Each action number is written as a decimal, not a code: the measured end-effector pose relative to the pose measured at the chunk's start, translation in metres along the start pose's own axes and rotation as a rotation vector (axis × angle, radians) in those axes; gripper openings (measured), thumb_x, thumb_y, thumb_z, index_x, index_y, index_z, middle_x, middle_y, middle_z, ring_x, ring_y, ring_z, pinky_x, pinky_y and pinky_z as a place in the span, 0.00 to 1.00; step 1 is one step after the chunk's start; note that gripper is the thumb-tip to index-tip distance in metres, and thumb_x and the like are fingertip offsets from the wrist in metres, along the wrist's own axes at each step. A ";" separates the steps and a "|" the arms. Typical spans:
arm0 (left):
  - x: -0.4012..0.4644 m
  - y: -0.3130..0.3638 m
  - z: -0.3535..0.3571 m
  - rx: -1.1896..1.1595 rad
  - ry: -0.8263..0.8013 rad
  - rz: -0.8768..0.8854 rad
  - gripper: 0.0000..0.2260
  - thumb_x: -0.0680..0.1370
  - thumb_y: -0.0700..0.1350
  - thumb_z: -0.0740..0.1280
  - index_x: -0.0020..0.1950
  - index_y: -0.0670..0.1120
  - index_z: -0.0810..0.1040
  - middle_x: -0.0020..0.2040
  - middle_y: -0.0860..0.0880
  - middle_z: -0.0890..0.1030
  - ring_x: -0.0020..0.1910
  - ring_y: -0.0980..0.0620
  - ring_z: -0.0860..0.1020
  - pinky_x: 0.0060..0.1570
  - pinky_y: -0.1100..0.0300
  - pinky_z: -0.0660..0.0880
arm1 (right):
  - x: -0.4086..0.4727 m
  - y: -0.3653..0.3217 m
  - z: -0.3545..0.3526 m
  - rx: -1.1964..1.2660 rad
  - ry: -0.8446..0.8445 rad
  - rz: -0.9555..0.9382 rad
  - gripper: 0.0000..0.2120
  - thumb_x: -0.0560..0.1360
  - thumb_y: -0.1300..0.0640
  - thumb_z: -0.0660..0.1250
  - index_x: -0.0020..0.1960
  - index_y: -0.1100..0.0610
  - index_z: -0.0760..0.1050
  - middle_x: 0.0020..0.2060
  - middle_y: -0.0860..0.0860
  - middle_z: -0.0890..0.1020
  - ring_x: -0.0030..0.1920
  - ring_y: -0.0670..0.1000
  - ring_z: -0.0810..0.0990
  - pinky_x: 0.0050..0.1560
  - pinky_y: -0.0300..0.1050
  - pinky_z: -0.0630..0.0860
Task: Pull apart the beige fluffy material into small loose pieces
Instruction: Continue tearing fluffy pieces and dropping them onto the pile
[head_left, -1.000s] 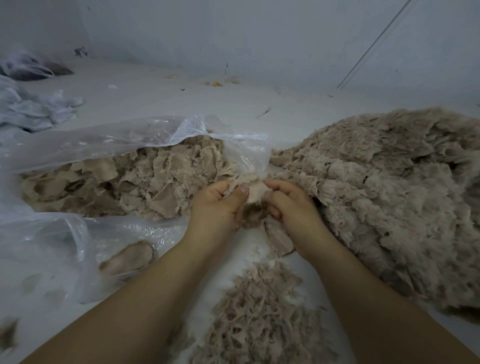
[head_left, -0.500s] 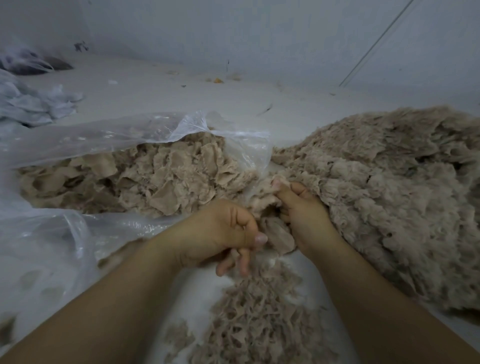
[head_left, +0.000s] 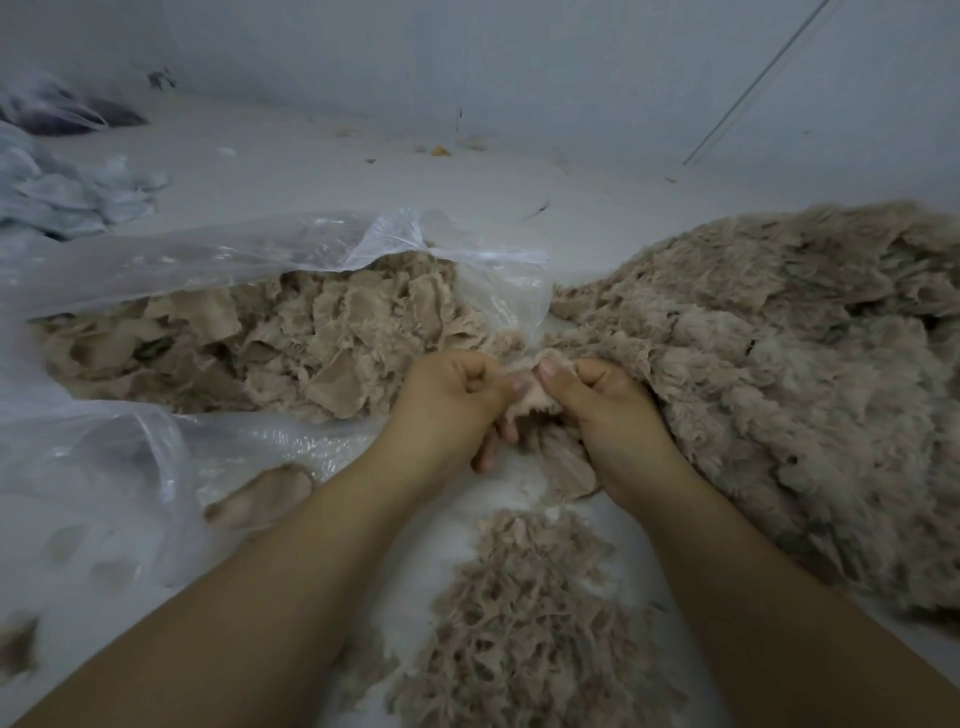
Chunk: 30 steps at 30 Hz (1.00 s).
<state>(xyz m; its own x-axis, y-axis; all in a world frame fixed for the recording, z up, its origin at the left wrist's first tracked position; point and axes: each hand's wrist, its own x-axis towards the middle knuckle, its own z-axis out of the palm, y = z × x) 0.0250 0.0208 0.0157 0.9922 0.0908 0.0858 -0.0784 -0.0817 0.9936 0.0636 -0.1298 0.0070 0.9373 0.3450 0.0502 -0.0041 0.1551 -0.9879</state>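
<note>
The scrap of beige fluffy material (head_left: 535, 397) you are working on sits between your two hands, just in front of the middle of the pale floor (head_left: 322, 171). Your left hand (head_left: 452, 405) pinches its left edge with thumb and curled fingers; your right hand (head_left: 605, 410) grips its right edge the same way, thumb on top. The two thumbs nearly touch, and the scrap hangs down between your palms.

Just beside your right hand, the large heap of fluffy material (head_left: 779, 374) spreads toward the right edge of the floor, and your right knuckles press against its near slope. Nearer to you, between your forearms, lies a small mound of shredded pieces (head_left: 514, 618).

To your left, an open clear plastic bag (head_left: 218, 260) holds more torn beige chunks (head_left: 270, 343); its mouth reaches almost to your left hand. One loose chunk (head_left: 260, 493) lies on the plastic by your left forearm. At the far left edge there is crumpled bluish-grey material (head_left: 62, 192), and a few small bits of debris (head_left: 441, 150) lie along the base of the wall.
</note>
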 end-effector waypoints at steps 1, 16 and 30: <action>0.000 0.001 -0.003 -0.069 -0.013 -0.013 0.12 0.80 0.40 0.66 0.37 0.37 0.77 0.25 0.43 0.77 0.15 0.51 0.69 0.19 0.67 0.64 | 0.000 0.001 0.000 0.010 0.004 0.004 0.19 0.81 0.57 0.61 0.51 0.76 0.76 0.43 0.73 0.79 0.44 0.67 0.79 0.53 0.64 0.76; -0.009 0.010 -0.038 0.025 -0.650 -0.051 0.08 0.76 0.41 0.71 0.48 0.36 0.83 0.40 0.42 0.85 0.16 0.54 0.70 0.22 0.68 0.67 | 0.000 0.004 -0.004 0.041 0.055 0.012 0.27 0.72 0.46 0.69 0.46 0.73 0.73 0.34 0.65 0.73 0.31 0.59 0.70 0.36 0.45 0.70; 0.007 -0.008 -0.007 -0.071 0.099 0.109 0.10 0.80 0.40 0.66 0.38 0.41 0.77 0.21 0.44 0.72 0.15 0.52 0.66 0.19 0.67 0.62 | 0.003 0.007 0.001 -0.096 -0.019 -0.085 0.21 0.73 0.52 0.68 0.49 0.72 0.80 0.44 0.70 0.82 0.44 0.62 0.81 0.51 0.60 0.79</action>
<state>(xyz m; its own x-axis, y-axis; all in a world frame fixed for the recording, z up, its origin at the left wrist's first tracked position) 0.0319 0.0287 0.0092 0.9633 0.1828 0.1966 -0.1950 -0.0268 0.9804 0.0658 -0.1263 0.0002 0.9260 0.3522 0.1358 0.1089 0.0952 -0.9895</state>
